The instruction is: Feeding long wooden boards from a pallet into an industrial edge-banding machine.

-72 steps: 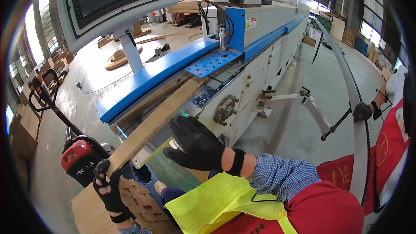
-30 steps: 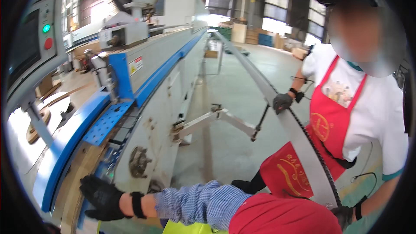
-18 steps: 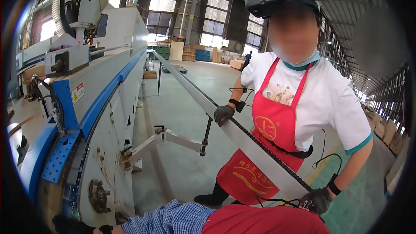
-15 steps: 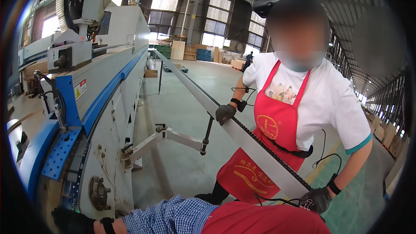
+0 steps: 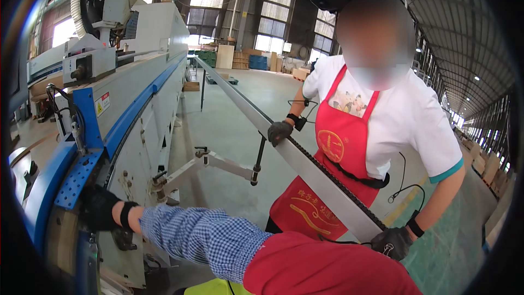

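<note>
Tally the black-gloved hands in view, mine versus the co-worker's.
Own gloved right hand, at the blue machine: 1
Co-worker's gloved hands, on the long grey rail: 2
Total: 3

Gloved r. hand (image 5: 98,208) extended left, arm outstretched

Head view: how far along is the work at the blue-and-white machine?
Nothing looks finished. In hand: the gloved right hand rests against the machine beside a wooden board at its near end. Left: the board's visible part lies outside the machine.
</note>
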Tool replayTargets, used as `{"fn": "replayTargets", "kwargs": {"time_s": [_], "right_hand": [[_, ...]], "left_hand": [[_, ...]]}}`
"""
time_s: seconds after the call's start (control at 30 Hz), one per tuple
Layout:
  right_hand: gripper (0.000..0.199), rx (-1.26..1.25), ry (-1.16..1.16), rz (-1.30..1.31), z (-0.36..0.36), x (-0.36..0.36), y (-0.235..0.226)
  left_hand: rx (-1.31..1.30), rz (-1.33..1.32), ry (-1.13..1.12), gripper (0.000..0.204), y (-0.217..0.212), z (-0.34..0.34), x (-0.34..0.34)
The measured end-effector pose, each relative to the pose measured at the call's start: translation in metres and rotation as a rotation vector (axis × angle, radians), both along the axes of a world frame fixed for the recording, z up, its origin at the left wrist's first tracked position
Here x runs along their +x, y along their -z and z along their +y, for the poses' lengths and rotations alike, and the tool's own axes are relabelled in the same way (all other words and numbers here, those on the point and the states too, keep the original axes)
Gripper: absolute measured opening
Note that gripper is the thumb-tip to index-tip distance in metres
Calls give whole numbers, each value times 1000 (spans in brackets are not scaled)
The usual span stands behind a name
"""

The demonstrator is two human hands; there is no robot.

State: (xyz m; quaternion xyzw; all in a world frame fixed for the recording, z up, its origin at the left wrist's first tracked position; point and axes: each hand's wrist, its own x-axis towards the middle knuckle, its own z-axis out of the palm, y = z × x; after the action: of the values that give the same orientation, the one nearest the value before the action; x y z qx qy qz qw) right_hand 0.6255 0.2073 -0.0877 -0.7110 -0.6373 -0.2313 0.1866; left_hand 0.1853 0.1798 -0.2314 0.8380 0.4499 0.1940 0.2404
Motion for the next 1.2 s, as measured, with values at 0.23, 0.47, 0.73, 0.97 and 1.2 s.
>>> {"fn": "replayTargets", "kwargs": {"time_s": [0.23, 0.47, 0.73, 0.97, 1.2], "right_hand": [[69, 130, -8, 233, -22, -102, 34], [70, -11, 49, 305, -31, -121, 15], [67, 54, 19, 282, -22, -121, 22], [67, 146, 25, 263, -16, -118, 37], [65, 155, 24, 250, -23, -120, 28]], "left_hand": [[105, 213, 219, 50, 113, 48, -48], [-176, -175, 20, 43, 9, -2, -26], [-171, -215, -33, 44, 24, 1, -29], [-184, -181, -17, 42, 31, 4, -27], [-167, -318, 4, 39, 56, 10, -32]]}}
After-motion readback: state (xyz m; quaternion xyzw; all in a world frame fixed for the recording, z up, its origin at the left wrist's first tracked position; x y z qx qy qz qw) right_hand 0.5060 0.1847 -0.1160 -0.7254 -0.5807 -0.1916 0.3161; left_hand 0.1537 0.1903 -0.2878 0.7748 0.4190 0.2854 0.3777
